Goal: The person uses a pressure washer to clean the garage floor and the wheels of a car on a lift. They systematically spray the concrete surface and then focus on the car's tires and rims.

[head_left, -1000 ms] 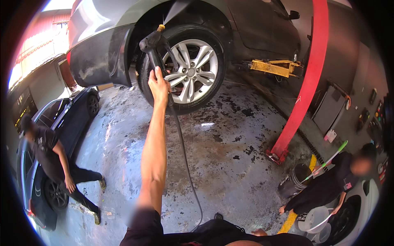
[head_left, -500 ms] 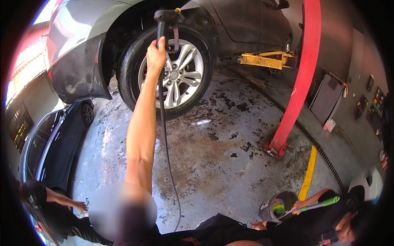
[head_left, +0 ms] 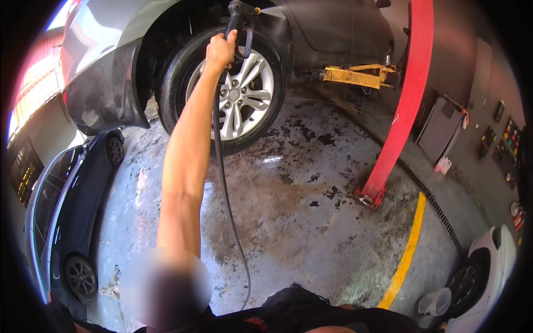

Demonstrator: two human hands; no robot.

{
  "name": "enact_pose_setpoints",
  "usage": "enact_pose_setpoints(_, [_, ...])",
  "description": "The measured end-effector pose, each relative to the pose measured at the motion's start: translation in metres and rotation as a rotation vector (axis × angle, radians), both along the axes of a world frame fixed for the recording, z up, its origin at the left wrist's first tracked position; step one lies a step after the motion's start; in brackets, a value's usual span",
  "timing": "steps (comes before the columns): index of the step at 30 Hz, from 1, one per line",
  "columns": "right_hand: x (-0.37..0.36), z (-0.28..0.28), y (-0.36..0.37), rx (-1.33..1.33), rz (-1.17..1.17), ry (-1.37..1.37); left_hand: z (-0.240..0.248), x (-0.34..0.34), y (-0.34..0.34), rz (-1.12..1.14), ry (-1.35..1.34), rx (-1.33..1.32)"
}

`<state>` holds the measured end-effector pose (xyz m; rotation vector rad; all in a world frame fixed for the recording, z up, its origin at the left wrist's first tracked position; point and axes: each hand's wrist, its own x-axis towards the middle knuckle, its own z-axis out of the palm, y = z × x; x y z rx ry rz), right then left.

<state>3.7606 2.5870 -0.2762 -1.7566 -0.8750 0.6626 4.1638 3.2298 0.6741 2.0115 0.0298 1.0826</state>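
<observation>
My left hand [head_left: 221, 51] is wrapped round the grip of a black pressure-washer spray gun [head_left: 240, 19], with the arm stretched far forward. Fine spray fans out to the right from its yellow nozzle tip [head_left: 257, 10], along the side of a raised grey car [head_left: 321, 33]. A black hose [head_left: 222, 177] runs from the gun's grip down to the floor and back toward me. Just behind the gun is the car's wheel [head_left: 239, 100], with a silver multi-spoke rim and a wet black tyre. A blurred patch covers my upper arm. My right hand does not show.
A red lift post [head_left: 404, 111] and yellow lift arm [head_left: 358, 76] stand to the right. A drain grate [head_left: 425, 191] and yellow floor line [head_left: 408, 252] lie beyond. A dark car [head_left: 80, 205] is at left; a clear bucket [head_left: 435, 303] and white car [head_left: 494, 266] are lower right.
The spray gun and my left hand have moved up and right, and the spray shows more plainly. The people at both sides, the dark bucket and the green-handled brush have left the view.
</observation>
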Motion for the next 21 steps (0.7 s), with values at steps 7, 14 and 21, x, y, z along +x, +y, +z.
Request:
enact_pose_setpoints(7, [-0.022, 0.029, 0.023, -0.398, 0.012, 0.026, 0.002, -0.015, -0.015, 0.049, 0.155, 0.109])
enact_pose_setpoints(14, [-0.001, 0.123, 0.083, -0.652, -0.698, 0.805, 0.009, -0.02, -0.018, 0.12, 0.265, 0.204])
enact_pose_setpoints(21, [0.018, 0.106, 0.09, -0.447, -1.02, 1.21, 0.002, -0.006, -0.031, 0.145, 0.345, 0.274])
